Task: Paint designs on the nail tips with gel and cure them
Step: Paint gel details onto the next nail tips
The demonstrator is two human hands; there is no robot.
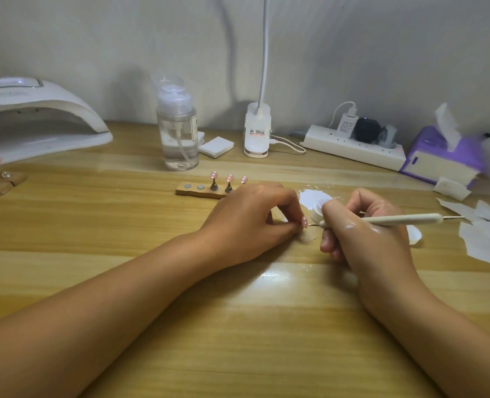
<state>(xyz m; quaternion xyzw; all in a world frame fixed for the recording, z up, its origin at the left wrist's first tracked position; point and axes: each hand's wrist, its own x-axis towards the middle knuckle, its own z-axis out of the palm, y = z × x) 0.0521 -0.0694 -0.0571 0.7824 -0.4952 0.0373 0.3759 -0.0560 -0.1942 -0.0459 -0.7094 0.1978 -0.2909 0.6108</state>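
Head view: dotting tool [393,220] at nail tip [304,222], middle of desk [151,282].
We pinch the pink nail tip in our left hand [249,222]; our right hand [361,225] grips the dotting tool, shaft lying sideways, point just right of the tip.

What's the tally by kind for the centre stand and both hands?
Pink nail tips: 4 (three at the wooden stand, one pinched by the left hand)
Dotting pen: 1 (gripped by the right hand)
Bare magnet discs: 2
Total: 7

Home nail desk w/ curing lamp [37,119], power strip [352,149]
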